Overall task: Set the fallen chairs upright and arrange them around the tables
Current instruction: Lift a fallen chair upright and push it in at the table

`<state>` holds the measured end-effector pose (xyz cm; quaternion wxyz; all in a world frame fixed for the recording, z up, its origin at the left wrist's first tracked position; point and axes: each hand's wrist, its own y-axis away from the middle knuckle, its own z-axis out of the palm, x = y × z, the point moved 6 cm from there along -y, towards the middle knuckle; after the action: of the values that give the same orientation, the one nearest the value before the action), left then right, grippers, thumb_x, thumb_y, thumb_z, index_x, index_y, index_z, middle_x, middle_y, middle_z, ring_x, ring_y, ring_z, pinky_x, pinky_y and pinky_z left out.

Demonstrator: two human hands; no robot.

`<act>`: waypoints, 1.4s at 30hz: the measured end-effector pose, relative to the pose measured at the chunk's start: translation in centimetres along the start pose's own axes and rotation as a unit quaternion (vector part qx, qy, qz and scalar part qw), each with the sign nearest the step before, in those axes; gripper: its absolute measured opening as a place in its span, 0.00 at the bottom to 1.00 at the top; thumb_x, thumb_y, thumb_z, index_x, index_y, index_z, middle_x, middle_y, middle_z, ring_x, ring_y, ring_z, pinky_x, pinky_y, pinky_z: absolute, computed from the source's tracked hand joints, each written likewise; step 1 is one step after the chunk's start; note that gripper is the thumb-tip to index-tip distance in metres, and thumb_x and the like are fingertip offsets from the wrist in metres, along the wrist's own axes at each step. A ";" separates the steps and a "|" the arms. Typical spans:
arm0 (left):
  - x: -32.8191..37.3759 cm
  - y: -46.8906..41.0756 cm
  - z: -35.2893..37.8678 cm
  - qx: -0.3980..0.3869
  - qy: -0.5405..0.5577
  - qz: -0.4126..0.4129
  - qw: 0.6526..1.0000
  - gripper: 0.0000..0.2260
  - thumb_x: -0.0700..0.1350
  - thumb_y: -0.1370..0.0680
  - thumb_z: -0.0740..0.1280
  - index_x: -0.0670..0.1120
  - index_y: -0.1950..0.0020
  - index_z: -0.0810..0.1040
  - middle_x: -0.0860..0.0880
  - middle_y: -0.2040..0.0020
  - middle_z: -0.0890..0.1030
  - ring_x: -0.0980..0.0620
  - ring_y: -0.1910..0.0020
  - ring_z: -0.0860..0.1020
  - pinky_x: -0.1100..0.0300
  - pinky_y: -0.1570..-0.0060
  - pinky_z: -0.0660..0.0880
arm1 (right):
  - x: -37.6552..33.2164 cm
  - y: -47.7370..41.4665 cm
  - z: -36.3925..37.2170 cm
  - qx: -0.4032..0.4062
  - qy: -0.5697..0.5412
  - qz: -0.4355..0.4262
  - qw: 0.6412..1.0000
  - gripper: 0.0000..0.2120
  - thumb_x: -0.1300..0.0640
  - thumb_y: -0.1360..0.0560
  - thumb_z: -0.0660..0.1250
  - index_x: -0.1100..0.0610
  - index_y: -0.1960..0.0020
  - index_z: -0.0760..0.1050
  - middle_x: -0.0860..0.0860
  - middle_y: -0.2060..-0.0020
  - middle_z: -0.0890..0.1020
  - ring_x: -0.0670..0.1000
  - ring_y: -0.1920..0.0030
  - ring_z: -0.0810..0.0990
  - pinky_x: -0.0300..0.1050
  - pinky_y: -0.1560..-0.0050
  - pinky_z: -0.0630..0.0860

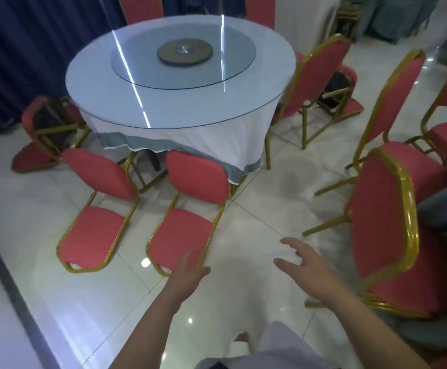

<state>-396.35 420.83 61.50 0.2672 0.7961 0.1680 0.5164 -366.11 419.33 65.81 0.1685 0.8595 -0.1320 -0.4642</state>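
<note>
Glossy white tile floor (257, 187) covers the room and reflects the ceiling lights. Left hand (190, 270) and right hand (306, 265) hover at 6 o'clock, fingers spread wide, holding nothing. Near fallen chair (182, 235) lies on its back at 12 o'clock, just beyond the left hand: red padding, gold metal frame, backrest on the floor, seat raised. Second fallen chair (92, 230) lies the same way at 10 o'clock. Upright chair (376, 222) stands at 3 o'clock. Third fallen chair (31, 155) lies farther off at 10 o'clock. Round table (180, 107), white-clothed and glass-topped, stands at 12 o'clock. Blue curtain (17, 49) hangs behind it.
</note>
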 end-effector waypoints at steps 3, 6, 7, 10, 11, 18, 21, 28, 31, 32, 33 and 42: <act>-1.0 -1.6 -2.1 0.018 0.022 -0.029 0.999 0.31 0.51 0.25 0.71 0.59 0.25 0.63 0.53 0.31 0.68 0.55 0.39 0.67 0.57 0.44 0.67 | -1.0 -4.3 1.6 -0.021 0.007 0.012 1.000 0.21 0.41 0.28 0.71 0.36 0.37 0.69 0.42 0.37 0.68 0.44 0.43 0.70 0.42 0.44 0.69; -1.9 -3.5 -4.7 0.039 0.040 -0.055 0.997 0.28 0.51 0.25 0.72 0.63 0.28 0.64 0.54 0.33 0.69 0.54 0.39 0.68 0.57 0.43 0.67 | -2.9 -9.2 3.8 -0.047 0.004 0.013 0.999 0.23 0.42 0.28 0.71 0.38 0.35 0.69 0.43 0.37 0.69 0.44 0.43 0.71 0.43 0.45 0.70; -2.1 -4.1 -5.8 0.045 0.043 -0.070 0.996 0.28 0.51 0.25 0.71 0.64 0.28 0.65 0.53 0.32 0.68 0.54 0.39 0.68 0.57 0.43 0.67 | -3.5 -10.9 4.5 -0.057 0.002 0.011 0.998 0.24 0.42 0.28 0.71 0.39 0.34 0.69 0.44 0.37 0.69 0.45 0.44 0.71 0.42 0.45 0.69; -2.5 -6.4 -9.0 0.071 0.043 -0.129 0.988 0.29 0.51 0.24 0.71 0.60 0.26 0.65 0.49 0.26 0.66 0.49 0.35 0.69 0.56 0.43 0.67 | -5.7 -16.0 5.8 -0.082 -0.016 0.006 0.996 0.25 0.44 0.27 0.71 0.42 0.32 0.69 0.47 0.34 0.69 0.47 0.42 0.71 0.43 0.45 0.69; -2.4 -7.2 -10.1 0.078 0.044 -0.147 0.985 0.29 0.51 0.25 0.72 0.58 0.26 0.65 0.47 0.25 0.65 0.48 0.34 0.70 0.55 0.43 0.67 | -6.3 -17.7 5.9 -0.085 -0.024 0.008 0.996 0.25 0.45 0.27 0.71 0.42 0.32 0.69 0.48 0.33 0.69 0.47 0.41 0.71 0.44 0.45 0.69; -1.3 -13.3 -16.9 0.125 0.061 -0.217 0.966 0.27 0.49 0.24 0.71 0.55 0.27 0.67 0.43 0.27 0.68 0.45 0.33 0.71 0.54 0.41 0.66 | -8.2 -27.4 7.9 -0.119 -0.013 0.065 0.991 0.25 0.48 0.26 0.71 0.45 0.31 0.69 0.53 0.31 0.70 0.50 0.43 0.73 0.45 0.49 0.69; -1.9 -14.8 -18.9 0.130 0.069 -0.240 0.960 0.26 0.48 0.24 0.70 0.54 0.27 0.67 0.43 0.28 0.68 0.45 0.36 0.71 0.54 0.41 0.67 | -9.6 -30.3 9.3 -0.132 0.015 0.075 0.988 0.27 0.50 0.26 0.71 0.48 0.30 0.68 0.54 0.34 0.71 0.41 0.58 0.73 0.38 0.62 0.70; -6.5 -18.4 -26.1 0.091 0.074 -0.303 0.946 0.26 0.44 0.24 0.71 0.49 0.27 0.68 0.41 0.32 0.72 0.43 0.34 0.70 0.48 0.32 0.66 | -11.9 -33.4 13.9 -0.087 0.040 0.119 0.988 0.28 0.52 0.26 0.71 0.51 0.28 0.67 0.55 0.40 0.73 0.41 0.59 0.73 0.39 0.64 0.70; -8.5 -22.1 -31.1 0.070 0.031 -0.294 0.953 0.25 0.42 0.23 0.70 0.46 0.27 0.69 0.42 0.40 0.74 0.44 0.41 0.72 0.52 0.38 0.67 | -12.3 -32.3 17.3 -0.050 0.039 0.155 0.986 0.28 0.53 0.26 0.71 0.52 0.29 0.67 0.51 0.50 0.72 0.42 0.63 0.72 0.40 0.64 0.70; -9.2 -23.5 -32.7 0.058 0.015 -0.288 0.956 0.24 0.42 0.23 0.69 0.45 0.28 0.69 0.43 0.43 0.74 0.45 0.43 0.72 0.53 0.41 0.67 | -12.1 -31.4 18.8 -0.041 0.036 0.179 0.982 0.27 0.53 0.26 0.71 0.52 0.29 0.67 0.52 0.50 0.73 0.46 0.61 0.73 0.42 0.61 0.71; -9.6 -24.8 -34.2 0.045 -0.002 -0.277 0.960 0.23 0.41 0.23 0.69 0.45 0.29 0.70 0.45 0.46 0.74 0.46 0.46 0.72 0.55 0.44 0.67 | -11.8 -30.2 20.3 -0.026 0.026 0.207 0.978 0.27 0.52 0.26 0.71 0.52 0.29 0.67 0.52 0.48 0.75 0.48 0.58 0.74 0.44 0.57 0.71; -18.2 -34.8 -41.9 -0.036 -0.128 -0.248 0.960 0.15 0.38 0.24 0.69 0.42 0.37 0.77 0.47 0.64 0.76 0.50 0.64 0.73 0.61 0.61 0.69 | -5.7 -21.0 39.8 0.012 -0.095 0.444 0.891 0.24 0.57 0.26 0.72 0.58 0.32 0.70 0.54 0.59 0.80 0.51 0.60 0.77 0.44 0.61 0.71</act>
<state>-441.72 449.36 40.93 0.4346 0.7790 0.3057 0.3330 -401.26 433.92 41.09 0.3331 0.6650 -0.5211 -0.4187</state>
